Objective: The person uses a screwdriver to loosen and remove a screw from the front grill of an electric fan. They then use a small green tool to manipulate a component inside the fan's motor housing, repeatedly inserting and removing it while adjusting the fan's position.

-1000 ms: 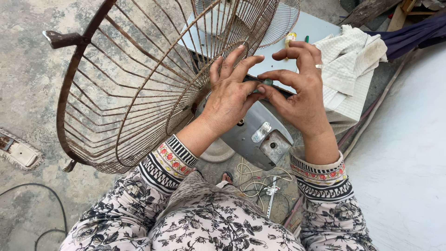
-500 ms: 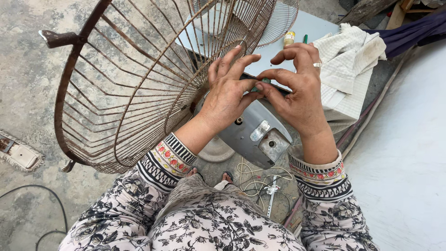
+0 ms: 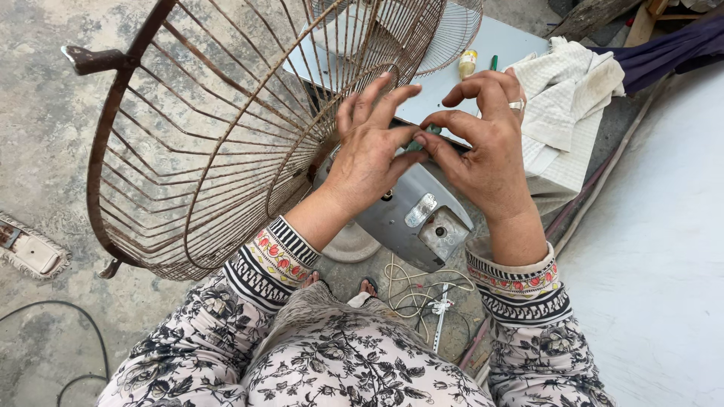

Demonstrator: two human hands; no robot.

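We cannot make out the small dark-green part pinched between the left hand (image 3: 369, 154) and right hand (image 3: 483, 154): the fingertips cover nearly all of it, and the front of the grey fan motor housing (image 3: 411, 215) beneath them is hidden as well. The rusty wire fan guard (image 3: 219, 143) runs off the top edge, so we never see its full rim, and a second, paler guard (image 3: 452, 30) behind it is likewise cut off. The small yellow bottle (image 3: 468, 63) and green tool (image 3: 494, 62) are too small to identify further.
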